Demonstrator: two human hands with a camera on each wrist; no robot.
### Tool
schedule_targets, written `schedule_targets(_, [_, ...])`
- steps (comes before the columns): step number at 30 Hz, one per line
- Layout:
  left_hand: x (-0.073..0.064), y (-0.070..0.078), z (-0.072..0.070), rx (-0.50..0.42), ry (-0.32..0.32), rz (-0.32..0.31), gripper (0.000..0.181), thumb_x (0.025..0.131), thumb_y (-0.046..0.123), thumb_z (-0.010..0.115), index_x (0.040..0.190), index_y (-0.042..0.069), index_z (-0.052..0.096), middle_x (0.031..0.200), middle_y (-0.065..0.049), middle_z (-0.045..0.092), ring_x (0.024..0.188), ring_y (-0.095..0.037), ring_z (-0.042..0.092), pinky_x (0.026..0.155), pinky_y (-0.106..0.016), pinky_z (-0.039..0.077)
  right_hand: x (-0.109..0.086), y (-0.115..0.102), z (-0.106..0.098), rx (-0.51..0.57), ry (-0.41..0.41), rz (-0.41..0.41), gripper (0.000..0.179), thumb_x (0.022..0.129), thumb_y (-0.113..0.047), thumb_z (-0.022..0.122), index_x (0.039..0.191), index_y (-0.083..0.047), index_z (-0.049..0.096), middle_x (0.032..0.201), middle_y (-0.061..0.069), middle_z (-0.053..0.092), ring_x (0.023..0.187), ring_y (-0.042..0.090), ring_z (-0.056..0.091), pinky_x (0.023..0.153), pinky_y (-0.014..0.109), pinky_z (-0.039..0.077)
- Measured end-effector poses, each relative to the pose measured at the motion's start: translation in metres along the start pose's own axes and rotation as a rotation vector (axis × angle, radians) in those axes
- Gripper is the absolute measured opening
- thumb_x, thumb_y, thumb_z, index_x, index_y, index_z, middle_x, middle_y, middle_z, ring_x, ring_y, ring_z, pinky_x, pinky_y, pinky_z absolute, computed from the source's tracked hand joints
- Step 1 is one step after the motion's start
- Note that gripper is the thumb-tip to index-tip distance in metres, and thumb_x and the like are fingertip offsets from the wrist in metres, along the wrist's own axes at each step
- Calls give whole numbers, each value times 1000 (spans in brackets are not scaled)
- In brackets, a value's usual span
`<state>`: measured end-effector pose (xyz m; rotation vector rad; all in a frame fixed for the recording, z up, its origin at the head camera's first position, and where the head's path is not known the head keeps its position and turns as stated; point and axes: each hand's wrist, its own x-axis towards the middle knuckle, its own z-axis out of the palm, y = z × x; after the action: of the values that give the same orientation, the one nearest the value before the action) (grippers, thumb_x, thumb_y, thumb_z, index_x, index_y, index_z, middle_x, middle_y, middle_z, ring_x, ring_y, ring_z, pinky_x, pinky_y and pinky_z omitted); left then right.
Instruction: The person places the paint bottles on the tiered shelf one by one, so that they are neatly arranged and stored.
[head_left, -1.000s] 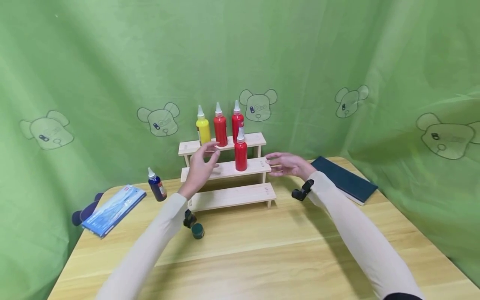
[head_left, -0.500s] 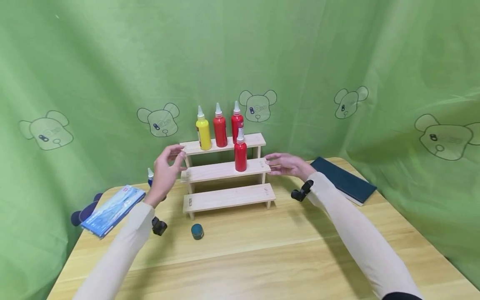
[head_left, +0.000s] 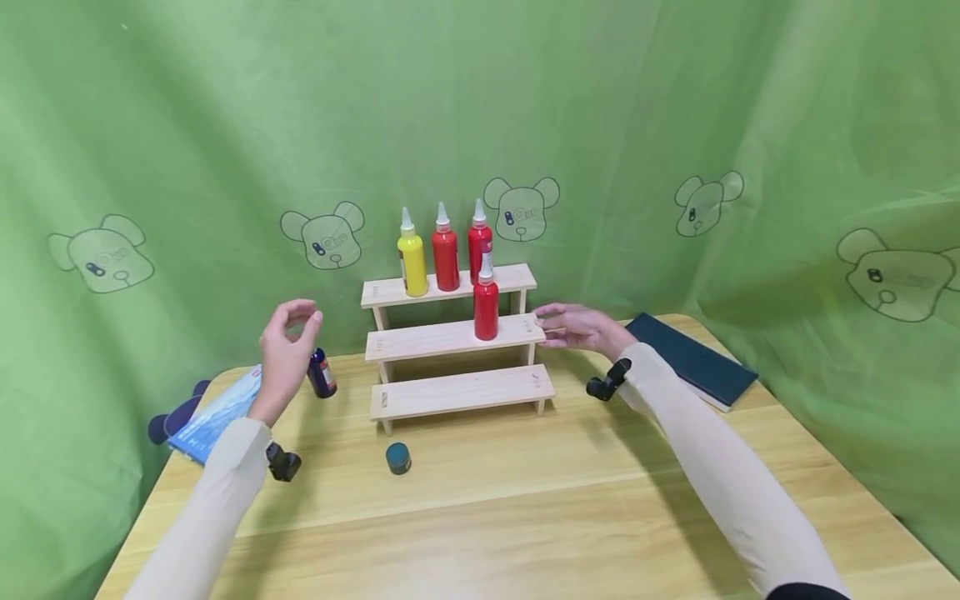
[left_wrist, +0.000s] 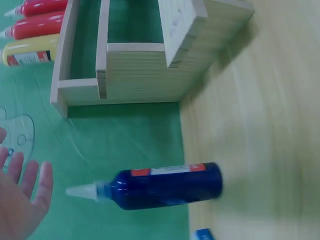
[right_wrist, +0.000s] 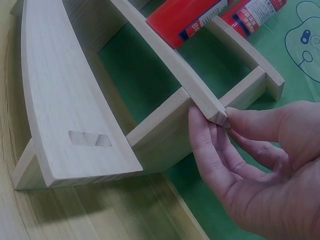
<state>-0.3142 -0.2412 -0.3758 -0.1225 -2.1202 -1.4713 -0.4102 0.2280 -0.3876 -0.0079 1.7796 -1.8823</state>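
Observation:
A three-step wooden display rack stands on the table. My right hand grips the right end of its middle step; in the right wrist view, the thumb and fingers pinch the corner of that board. My left hand is raised beside a dark blue paint bottle and holds nothing. That bottle stands upright, its white nozzle hidden by the hand in the head view but just off the fingers in the left wrist view. One red paint bottle stands on the middle step.
On the top step are a yellow bottle and two red ones, one a red bottle in the middle. A small dark green jar sits in front. At left lies a blue flat box, at right a dark green book.
My left hand has moved left, from in front of the rack and yellow bottle, past the rack's end to the blue bottle. The right hand stays at the middle step.

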Motion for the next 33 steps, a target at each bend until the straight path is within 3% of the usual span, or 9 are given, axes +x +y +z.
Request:
schedule_targets(5, [-5, -13, -8, -1, -13, -93, 51, 102, 21, 71, 143, -3, 51, 144, -23, 54, 136, -33, 52, 118, -49, 44, 0, 2, -1, 5, 4, -4, 53, 107, 4, 48, 157, 0, 31, 109, 10, 64, 90, 18, 70, 89, 28, 63])
schedule_targets(9, [-8, -29, -14, 16, -42, -185, 65, 99, 23, 75, 150, -2, 43, 153, -25, 47, 145, -40, 44, 123, -56, 36, 0, 2, -1, 10, -1, -9, 51, 107, 5, 47, 155, -1, 33, 108, 10, 65, 90, 18, 70, 91, 28, 63])
schedule_targets(14, [-14, -56, -13, 61, -77, -238, 71, 96, 18, 77, 152, -4, 39, 154, -27, 47, 144, -44, 44, 125, -59, 30, 0, 3, 0, 13, -5, -13, 54, 107, 5, 47, 157, 0, 30, 111, 11, 64, 90, 18, 70, 87, 27, 63])
schedule_targets(23, [-28, -82, -10, 13, -125, -370, 70, 100, 13, 71, 154, -8, 31, 151, -34, 46, 137, -46, 48, 120, -53, 41, 4, 6, 0, 19, -14, -9, 55, 107, 4, 48, 158, 0, 29, 108, 9, 66, 91, 18, 69, 87, 27, 63])
schedule_targets(28, [-29, -87, -8, 37, -118, -381, 64, 101, 14, 70, 151, -9, 38, 146, -33, 51, 133, -43, 52, 115, -51, 47, 3, 4, 0, 15, -21, -8, 53, 107, 4, 48, 157, -1, 30, 107, 8, 65, 92, 17, 68, 90, 27, 62])
schedule_targets(33, [-25, -83, -4, 47, -84, -332, 61, 99, 16, 73, 148, -6, 45, 141, -28, 57, 126, -36, 57, 109, -42, 49, 2, 3, -1, 16, -11, -7, 51, 107, 4, 48, 155, -2, 33, 112, 10, 62, 91, 18, 69, 95, 29, 61])
